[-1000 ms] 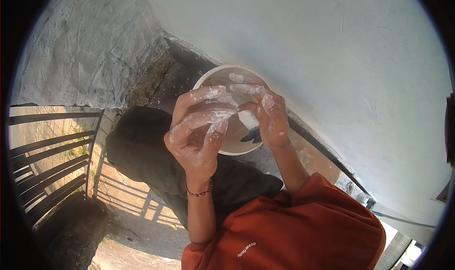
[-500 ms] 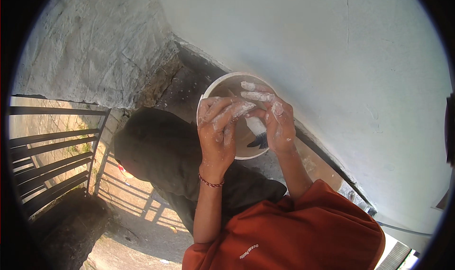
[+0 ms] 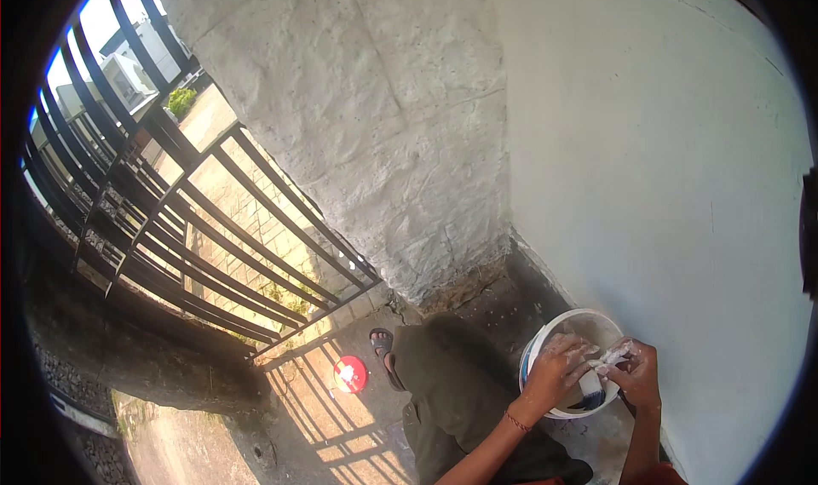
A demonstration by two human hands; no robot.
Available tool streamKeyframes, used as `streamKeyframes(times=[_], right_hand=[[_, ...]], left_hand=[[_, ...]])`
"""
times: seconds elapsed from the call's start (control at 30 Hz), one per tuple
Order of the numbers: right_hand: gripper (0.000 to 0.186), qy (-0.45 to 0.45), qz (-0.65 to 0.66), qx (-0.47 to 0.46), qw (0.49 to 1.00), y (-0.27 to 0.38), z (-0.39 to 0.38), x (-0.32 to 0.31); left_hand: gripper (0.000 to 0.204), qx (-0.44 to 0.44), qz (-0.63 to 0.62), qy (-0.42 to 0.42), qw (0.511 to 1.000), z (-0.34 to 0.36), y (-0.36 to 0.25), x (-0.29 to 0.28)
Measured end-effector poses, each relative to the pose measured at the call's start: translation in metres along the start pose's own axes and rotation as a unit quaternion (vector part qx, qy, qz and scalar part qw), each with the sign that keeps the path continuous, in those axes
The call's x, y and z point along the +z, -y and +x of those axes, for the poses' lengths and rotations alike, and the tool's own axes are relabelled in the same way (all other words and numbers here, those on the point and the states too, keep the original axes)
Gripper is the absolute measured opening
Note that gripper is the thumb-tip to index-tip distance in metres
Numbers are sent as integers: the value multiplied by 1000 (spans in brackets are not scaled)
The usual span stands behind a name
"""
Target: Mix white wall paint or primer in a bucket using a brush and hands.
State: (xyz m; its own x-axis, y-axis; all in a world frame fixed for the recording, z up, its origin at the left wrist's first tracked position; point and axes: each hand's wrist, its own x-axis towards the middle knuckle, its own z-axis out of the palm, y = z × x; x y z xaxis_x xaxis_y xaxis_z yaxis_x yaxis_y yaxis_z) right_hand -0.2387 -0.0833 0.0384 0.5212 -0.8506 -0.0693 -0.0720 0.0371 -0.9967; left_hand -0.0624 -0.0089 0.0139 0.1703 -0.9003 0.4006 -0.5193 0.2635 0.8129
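While your left hand [image 3: 550,375] and right hand [image 3: 639,376] are close together, fingers bent and smeared white, above the bucket [image 3: 586,320] at the frame's lower right, a pale brush [image 3: 590,385] with dark bristles shows beneath your fingertips; whether either hand grips it cannot be told

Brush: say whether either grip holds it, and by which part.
Cannot be told: the left grip and right grip are close together over the bucket, hiding the upper end of the brush and any hold there.
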Motion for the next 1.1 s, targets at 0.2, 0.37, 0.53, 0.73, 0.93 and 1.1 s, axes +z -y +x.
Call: streamKeyframes(times=[0.2, 0.37, 0.53, 0.73, 0.93, 1.1], right_hand=[[20, 18, 22, 31, 999, 8, -1, 2], [22, -29, -30, 48, 998, 12, -2, 11], [16, 12, -162, 33, 986, 9, -1, 7], [12, 35, -136, -32, 990, 17, -2, 14], [12, 41, -31, 6, 999, 17, -9, 20], [15, 66, 0, 55, 996, 22, -10, 18]], left_hand=[[31, 41, 24, 13, 999, -1, 15, 8], [27, 49, 73, 71, 994, 10, 14, -1], [25, 64, 92, 79, 991, 12, 30, -1], [29, 95, 77, 101, 987, 20, 34, -19], [35, 87, 21, 122, 989, 23, 41, -24], [34, 69, -14, 145, 987, 18, 48, -19]])
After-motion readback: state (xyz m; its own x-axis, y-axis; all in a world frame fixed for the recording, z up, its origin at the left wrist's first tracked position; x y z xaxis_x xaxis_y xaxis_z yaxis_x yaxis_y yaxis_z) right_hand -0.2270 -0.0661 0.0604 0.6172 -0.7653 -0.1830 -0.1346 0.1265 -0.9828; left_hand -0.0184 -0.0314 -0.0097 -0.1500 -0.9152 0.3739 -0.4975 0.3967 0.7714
